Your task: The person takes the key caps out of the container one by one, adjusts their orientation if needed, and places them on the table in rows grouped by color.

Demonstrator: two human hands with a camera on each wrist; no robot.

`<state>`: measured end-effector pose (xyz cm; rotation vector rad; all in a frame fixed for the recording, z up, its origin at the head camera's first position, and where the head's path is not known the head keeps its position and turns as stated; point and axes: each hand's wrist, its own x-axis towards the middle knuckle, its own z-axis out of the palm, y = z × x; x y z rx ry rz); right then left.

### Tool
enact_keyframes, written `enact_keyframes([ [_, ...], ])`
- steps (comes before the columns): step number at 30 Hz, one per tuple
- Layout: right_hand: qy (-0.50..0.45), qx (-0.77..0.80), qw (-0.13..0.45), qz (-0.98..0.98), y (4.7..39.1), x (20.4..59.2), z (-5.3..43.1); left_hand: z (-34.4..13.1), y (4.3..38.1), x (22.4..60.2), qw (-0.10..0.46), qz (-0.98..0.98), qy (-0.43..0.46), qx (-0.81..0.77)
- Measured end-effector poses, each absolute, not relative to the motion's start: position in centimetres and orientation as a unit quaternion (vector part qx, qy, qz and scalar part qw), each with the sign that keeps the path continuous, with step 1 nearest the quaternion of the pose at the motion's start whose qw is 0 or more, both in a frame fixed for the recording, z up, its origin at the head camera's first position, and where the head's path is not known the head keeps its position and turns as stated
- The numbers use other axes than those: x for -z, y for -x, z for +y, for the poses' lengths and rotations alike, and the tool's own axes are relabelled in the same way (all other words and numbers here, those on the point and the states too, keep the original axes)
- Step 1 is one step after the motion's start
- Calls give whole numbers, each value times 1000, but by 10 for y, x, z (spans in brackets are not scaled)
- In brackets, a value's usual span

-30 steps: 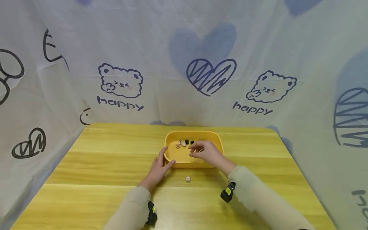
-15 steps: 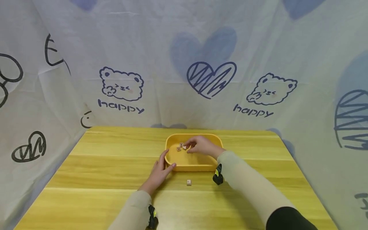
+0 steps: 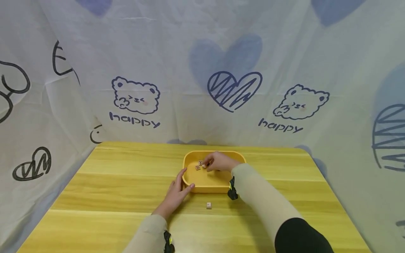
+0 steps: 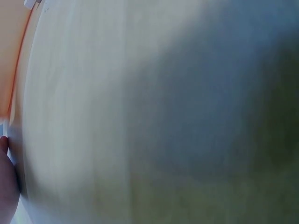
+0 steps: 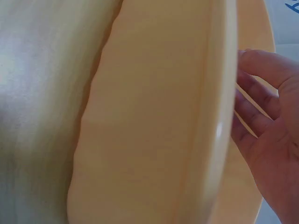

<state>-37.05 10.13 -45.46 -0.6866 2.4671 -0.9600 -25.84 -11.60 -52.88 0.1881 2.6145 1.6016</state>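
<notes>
At the near-left corner of the yellow plastic tray (image 3: pixel 215 189), my left hand (image 3: pixel 174 196) holds the rim, thumb on the front side and fingers along the left side. My right hand (image 3: pixel 219 161) reaches into the tray with bent fingers, its fingertips at a small whitish keycap (image 3: pixel 204 166). Whether they pinch it is unclear; in the right wrist view the tray's wall (image 5: pixel 154 112) hides the fingertips. Two pinkish keycaps, one further back (image 3: pixel 200 162) and one nearer (image 3: pixel 197 168), lie just left of those fingertips. Another pale keycap (image 3: pixel 209 205) sits on the table before the tray.
The tray stands near the back of a yellow wood-grain table (image 3: pixel 126 189). A white cloth (image 3: pixel 183 116) printed with hearts and bears hangs behind and at both sides. The left wrist view shows mostly blurred tabletop (image 4: pixel 84 102).
My right hand has moved left and lower inside the tray, to the keycaps, and now covers the black pieces seen earlier. My left hand stays at the tray's corner. The head view has tilted up slightly.
</notes>
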Motion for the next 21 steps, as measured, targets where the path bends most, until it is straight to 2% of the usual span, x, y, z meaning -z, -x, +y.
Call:
enact_keyframes([
  [4, 233, 334, 208, 889, 375, 458, 97, -117, 258, 528, 35, 852, -62, -519],
  [13, 266, 285, 242, 889, 377, 462, 94, -115, 257, 529, 29, 853, -69, -517],
  [21, 248, 255, 268, 895, 379, 466, 95, -117, 257, 526, 38, 847, -68, -526],
])
